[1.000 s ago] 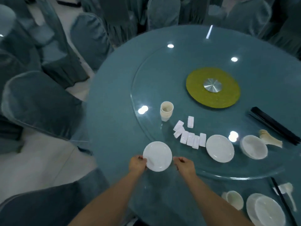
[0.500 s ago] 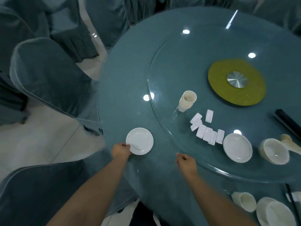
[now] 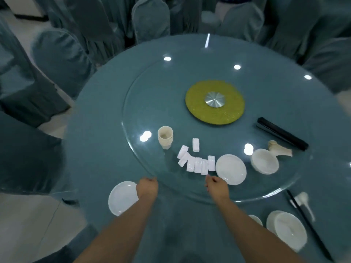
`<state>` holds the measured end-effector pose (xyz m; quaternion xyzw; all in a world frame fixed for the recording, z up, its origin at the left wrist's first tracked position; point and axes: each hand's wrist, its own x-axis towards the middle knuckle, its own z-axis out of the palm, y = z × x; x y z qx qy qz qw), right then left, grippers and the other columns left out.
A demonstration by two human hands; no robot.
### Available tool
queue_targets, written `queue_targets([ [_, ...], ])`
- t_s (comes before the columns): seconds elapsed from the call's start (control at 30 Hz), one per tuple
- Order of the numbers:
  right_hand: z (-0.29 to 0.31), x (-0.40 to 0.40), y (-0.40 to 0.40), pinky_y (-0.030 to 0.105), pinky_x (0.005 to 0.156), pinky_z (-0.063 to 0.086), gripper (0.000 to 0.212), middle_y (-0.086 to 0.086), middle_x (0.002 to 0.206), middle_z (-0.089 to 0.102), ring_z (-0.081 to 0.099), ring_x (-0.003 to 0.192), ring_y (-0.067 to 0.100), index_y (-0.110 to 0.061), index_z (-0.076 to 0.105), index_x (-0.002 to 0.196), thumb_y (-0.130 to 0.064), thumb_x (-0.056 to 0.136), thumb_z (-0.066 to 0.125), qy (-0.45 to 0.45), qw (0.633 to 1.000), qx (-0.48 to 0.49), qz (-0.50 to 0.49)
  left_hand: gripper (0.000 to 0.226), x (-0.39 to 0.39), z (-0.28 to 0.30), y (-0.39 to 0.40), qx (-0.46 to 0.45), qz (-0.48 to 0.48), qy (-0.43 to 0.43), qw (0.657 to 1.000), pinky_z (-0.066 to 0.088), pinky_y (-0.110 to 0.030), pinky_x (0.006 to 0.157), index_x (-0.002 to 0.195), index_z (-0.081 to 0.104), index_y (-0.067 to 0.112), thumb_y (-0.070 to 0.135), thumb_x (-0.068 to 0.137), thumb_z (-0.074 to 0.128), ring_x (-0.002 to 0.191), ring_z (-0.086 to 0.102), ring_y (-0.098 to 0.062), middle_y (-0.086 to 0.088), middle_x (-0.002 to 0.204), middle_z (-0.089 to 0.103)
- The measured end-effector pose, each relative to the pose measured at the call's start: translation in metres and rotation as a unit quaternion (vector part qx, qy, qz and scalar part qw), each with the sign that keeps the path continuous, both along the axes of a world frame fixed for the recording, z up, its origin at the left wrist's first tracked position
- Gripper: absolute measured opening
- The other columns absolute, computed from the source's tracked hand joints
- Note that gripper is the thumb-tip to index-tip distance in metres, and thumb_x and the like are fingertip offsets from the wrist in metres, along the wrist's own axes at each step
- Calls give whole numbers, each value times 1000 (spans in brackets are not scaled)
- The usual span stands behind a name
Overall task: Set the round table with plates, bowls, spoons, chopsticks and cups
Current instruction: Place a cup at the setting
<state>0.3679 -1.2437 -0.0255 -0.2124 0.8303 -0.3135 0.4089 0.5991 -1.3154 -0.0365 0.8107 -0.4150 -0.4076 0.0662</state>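
A white plate [image 3: 121, 198] lies on the teal tablecloth near the table's left front edge. My left hand [image 3: 147, 187] hovers just right of it with curled fingers, holding nothing. At the glass turntable's [image 3: 133, 103] front rim, my right hand [image 3: 216, 187] is loosely closed and empty. On the glass sit a stack of cups [image 3: 165, 137], several white chopstick rests [image 3: 197, 162], a stack of plates [image 3: 231, 169], stacked bowls [image 3: 264, 163], spoons [image 3: 279, 149] and black chopsticks [image 3: 281, 133].
A finished setting sits at the lower right: plate with bowl [image 3: 286, 231], cup [image 3: 255, 219], spoon [image 3: 303, 199] and chopsticks [image 3: 307, 224]. A yellow-green disc with a metal hub [image 3: 214, 101] marks the table centre. Covered chairs [image 3: 60, 59] ring the table closely.
My left hand slid the plate leftward to the table edge and let go of it. Both hands have since come up to the turntable's rim. The camera view swung back toward the table centre.
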Motion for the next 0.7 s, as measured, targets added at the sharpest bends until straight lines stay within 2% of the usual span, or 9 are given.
queue_targets([
  [0.13, 8, -68, 13, 32, 76, 48, 38, 14, 81, 70, 62, 81, 31, 0, 66, 78, -30, 96, 51, 42, 998, 25, -37, 30, -94, 13, -11, -13, -85, 7, 996, 46, -34, 93, 109, 67, 3, 19, 94, 46, 112, 60, -36, -19, 117, 67],
  [0.2, 11, -106, 20, 35, 80, 49, 37, 15, 85, 69, 61, 84, 33, 1, 66, 81, -29, 97, 50, 62, 995, 28, -72, 28, -144, 17, -12, -20, -132, 22, 991, 46, -32, 92, 109, 67, 4, 19, 94, 48, 112, 60, -34, -17, 116, 67],
  [0.3, 14, -147, 26, 35, 76, 45, 34, 18, 84, 64, 59, 84, 33, -5, 58, 76, -28, 98, 45, 102, 987, 58, -109, 25, -199, 21, -10, -34, -186, 63, 980, 46, -33, 88, 100, 67, 3, 22, 91, 52, 106, 61, -34, -16, 106, 69],
  [0.43, 3, -210, 31, 29, 71, 38, 32, 17, 93, 67, 63, 93, 36, 0, 65, 91, -28, 98, 51, 110, 976, 69, -177, 19, -283, 18, -8, -41, -265, 82, 960, 45, -31, 85, 100, 63, 11, 23, 91, 51, 103, 60, -30, -10, 107, 67],
  [0.6, -8, -256, 25, 25, 72, 37, 26, 15, 102, 69, 58, 85, 27, -1, 67, 102, -24, 93, 59, 82, 968, 66, -228, 18, -349, 10, -9, -69, -316, 102, 941, 41, -26, 79, 98, 66, 10, 20, 92, 53, 97, 62, -26, -6, 101, 70],
  [0.7, -17, -272, 19, 26, 72, 40, 25, 14, 101, 69, 58, 84, 26, -1, 66, 103, -22, 91, 60, 61, 968, 73, -230, 13, -378, 4, -14, -69, -334, 109, 934, 39, -26, 72, 89, 64, 8, 17, 90, 55, 88, 61, -26, -5, 88, 67],
])
